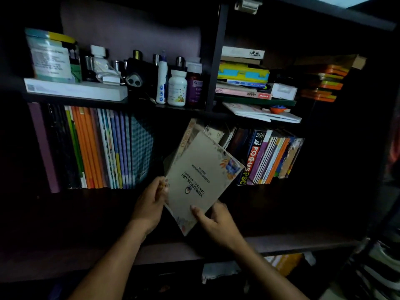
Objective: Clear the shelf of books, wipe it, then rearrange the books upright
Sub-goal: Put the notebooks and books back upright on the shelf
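A beige school handbook (201, 176) with a floral corner is held tilted in front of the dark shelf (194, 247). My left hand (149, 202) grips its left edge. My right hand (216, 221) holds its lower corner, thumb on the cover. Behind it another beige book (188, 137) leans in the gap. A row of upright books (97, 148) stands on the left of the shelf, and a leaning row (270, 156) stands on the right.
The shelf above carries bottles (177, 87), a large tin (52, 57) on a white box, and stacked books (242, 79) right of a divider. Orange folders (324, 83) lie far right. More books show below the shelf's front edge.
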`<act>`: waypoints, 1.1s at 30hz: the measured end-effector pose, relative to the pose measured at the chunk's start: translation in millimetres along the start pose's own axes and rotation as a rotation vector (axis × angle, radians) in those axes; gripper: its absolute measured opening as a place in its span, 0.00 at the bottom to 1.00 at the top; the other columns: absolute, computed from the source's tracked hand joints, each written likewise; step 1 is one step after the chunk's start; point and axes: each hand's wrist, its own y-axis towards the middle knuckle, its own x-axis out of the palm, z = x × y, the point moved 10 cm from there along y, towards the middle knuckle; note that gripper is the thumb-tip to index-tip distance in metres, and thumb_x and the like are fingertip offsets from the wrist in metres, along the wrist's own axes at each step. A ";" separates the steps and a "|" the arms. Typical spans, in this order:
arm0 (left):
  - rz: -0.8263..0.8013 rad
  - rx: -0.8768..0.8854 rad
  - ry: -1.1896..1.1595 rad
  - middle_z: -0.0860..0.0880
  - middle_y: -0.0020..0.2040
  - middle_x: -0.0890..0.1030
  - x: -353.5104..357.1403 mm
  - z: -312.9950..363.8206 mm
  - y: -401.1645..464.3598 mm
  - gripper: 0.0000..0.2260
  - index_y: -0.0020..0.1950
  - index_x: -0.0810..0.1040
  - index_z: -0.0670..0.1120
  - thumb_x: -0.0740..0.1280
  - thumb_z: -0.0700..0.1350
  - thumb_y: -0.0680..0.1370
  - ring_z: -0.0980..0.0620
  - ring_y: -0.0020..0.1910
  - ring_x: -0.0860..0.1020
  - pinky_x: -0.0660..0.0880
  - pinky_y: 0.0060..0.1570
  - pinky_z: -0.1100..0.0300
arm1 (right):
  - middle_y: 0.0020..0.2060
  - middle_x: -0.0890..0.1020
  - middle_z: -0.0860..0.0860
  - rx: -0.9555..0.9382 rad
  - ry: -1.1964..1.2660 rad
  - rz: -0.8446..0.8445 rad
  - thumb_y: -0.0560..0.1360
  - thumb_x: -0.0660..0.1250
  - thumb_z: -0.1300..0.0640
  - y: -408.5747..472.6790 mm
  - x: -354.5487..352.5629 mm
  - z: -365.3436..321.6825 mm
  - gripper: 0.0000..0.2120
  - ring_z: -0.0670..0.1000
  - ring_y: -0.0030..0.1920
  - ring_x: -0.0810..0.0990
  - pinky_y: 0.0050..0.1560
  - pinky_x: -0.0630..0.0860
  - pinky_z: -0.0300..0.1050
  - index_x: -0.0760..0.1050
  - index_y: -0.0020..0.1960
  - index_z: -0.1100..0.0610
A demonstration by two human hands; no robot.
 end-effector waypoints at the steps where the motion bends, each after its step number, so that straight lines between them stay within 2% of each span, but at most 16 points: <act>1: -0.004 0.019 0.102 0.53 0.66 0.74 3.9 0.9 0.4 0.16 0.73 0.70 0.55 0.59 0.48 0.85 0.49 0.65 0.74 0.70 0.60 0.57 | 0.57 0.84 0.43 -0.035 -0.039 0.044 0.79 0.66 0.52 -0.1 -1.4 -1.6 0.14 0.40 0.58 0.82 0.61 0.79 0.46 0.79 0.62 0.56; 4: -0.029 0.056 0.383 0.45 0.74 0.64 21.0 5.0 0.3 0.25 0.82 0.56 0.55 0.58 0.45 0.85 0.43 0.70 0.68 0.68 0.67 0.52 | 0.56 0.85 0.51 -0.010 -0.065 0.318 0.81 0.63 0.53 0.6 -30.9 1.1 0.18 0.47 0.54 0.83 0.52 0.78 0.39 0.75 0.67 0.60; 7: -0.072 0.035 0.518 0.46 0.76 0.56 29.8 3.6 -1.7 0.30 0.82 0.51 0.57 0.61 0.43 0.84 0.43 0.71 0.66 0.68 0.68 0.51 | 0.56 0.84 0.56 0.080 -0.081 0.512 0.83 0.61 0.57 -5.5 -56.0 8.7 0.15 0.57 0.53 0.83 0.47 0.77 0.44 0.72 0.68 0.59; 8: -0.083 0.039 0.537 0.46 0.77 0.54 30.9 3.8 -2.8 0.30 0.82 0.52 0.57 0.62 0.43 0.83 0.44 0.72 0.65 0.68 0.69 0.52 | 0.56 0.84 0.58 0.092 -0.091 0.524 0.83 0.60 0.56 -6.2 -57.4 10.3 0.15 0.59 0.53 0.83 0.46 0.77 0.46 0.72 0.68 0.58; 10: -0.051 0.066 0.570 0.45 0.79 0.51 29.9 10.7 -2.9 0.28 0.80 0.58 0.55 0.63 0.42 0.83 0.44 0.73 0.64 0.67 0.70 0.52 | 0.56 0.84 0.58 0.092 -0.137 0.495 0.83 0.60 0.56 -3.6 -53.4 9.0 0.17 0.59 0.52 0.83 0.45 0.74 0.42 0.70 0.71 0.57; 14: 0.223 0.254 0.656 0.42 0.78 0.58 22.9 54.9 19.6 0.25 0.75 0.71 0.49 0.69 0.41 0.78 0.36 0.71 0.64 0.72 0.65 0.41 | 0.56 0.83 0.57 0.053 -0.192 0.480 0.83 0.60 0.56 -0.3 -48.5 7.0 0.19 0.60 0.53 0.83 0.46 0.74 0.42 0.68 0.74 0.58; 16: 0.294 0.381 0.692 0.41 0.79 0.58 37.3 82.1 34.7 0.26 0.76 0.70 0.52 0.69 0.43 0.77 0.34 0.74 0.61 0.69 0.66 0.36 | 0.56 0.84 0.56 0.030 -0.190 0.481 0.83 0.61 0.57 -1.1 -47.8 4.3 0.21 0.57 0.52 0.83 0.47 0.76 0.43 0.67 0.75 0.56; 18: 0.297 0.541 0.740 0.42 0.81 0.55 62.1 99.7 50.6 0.26 0.78 0.67 0.57 0.65 0.47 0.79 0.36 0.79 0.56 0.61 0.71 0.33 | 0.56 0.84 0.56 0.026 -0.195 0.465 0.83 0.61 0.57 0.7 -44.9 6.7 0.21 0.57 0.52 0.84 0.48 0.78 0.45 0.66 0.76 0.55; 20: 0.305 0.657 0.797 0.42 0.82 0.52 84.5 102.6 63.1 0.29 0.78 0.64 0.61 0.68 0.52 0.78 0.38 0.81 0.52 0.55 0.72 0.29 | 0.56 0.84 0.56 0.048 -0.198 0.447 0.83 0.60 0.56 5.3 -43.2 15.9 0.21 0.57 0.52 0.84 0.49 0.78 0.43 0.66 0.76 0.54; 22: 0.321 0.655 0.843 0.42 0.82 0.50 93.6 94.9 74.8 0.30 0.77 0.61 0.63 0.66 0.59 0.77 0.39 0.81 0.49 0.52 0.70 0.25 | 0.57 0.83 0.56 0.063 -0.170 0.454 0.83 0.60 0.55 7.4 -44.1 24.6 0.21 0.56 0.53 0.84 0.50 0.77 0.41 0.67 0.76 0.55; 24: 0.350 0.629 0.853 0.41 0.82 0.51 92.6 87.9 82.9 0.28 0.77 0.62 0.63 0.58 0.64 0.77 0.38 0.81 0.51 0.52 0.68 0.23 | 0.57 0.83 0.53 0.075 -0.142 0.452 0.83 0.60 0.55 8.3 -43.6 28.8 0.21 0.54 0.53 0.83 0.50 0.77 0.39 0.67 0.75 0.54; 26: 0.358 0.613 0.867 0.40 0.82 0.53 89.1 86.6 85.8 0.28 0.78 0.63 0.63 0.54 0.67 0.77 0.39 0.81 0.51 0.52 0.68 0.23 | 0.54 0.82 0.49 0.069 -0.107 0.445 0.83 0.60 0.55 7.4 -43.2 28.6 0.19 0.50 0.51 0.83 0.48 0.77 0.37 0.68 0.74 0.52; 30: 0.378 0.595 0.862 0.39 0.82 0.53 80.1 83.4 83.0 0.28 0.78 0.63 0.63 0.53 0.67 0.78 0.39 0.81 0.48 0.53 0.69 0.23 | 0.57 0.83 0.51 0.067 -0.107 0.458 0.83 0.60 0.53 6.6 -43.6 28.9 0.21 0.51 0.53 0.83 0.52 0.80 0.44 0.66 0.75 0.50; 33: 0.410 0.578 0.847 0.39 0.82 0.53 74.0 83.0 79.2 0.26 0.78 0.63 0.63 0.57 0.63 0.80 0.39 0.81 0.48 0.54 0.69 0.24 | 0.58 0.83 0.52 0.081 -0.132 0.460 0.83 0.59 0.50 6.6 -41.9 32.1 0.21 0.53 0.54 0.84 0.54 0.81 0.49 0.66 0.75 0.50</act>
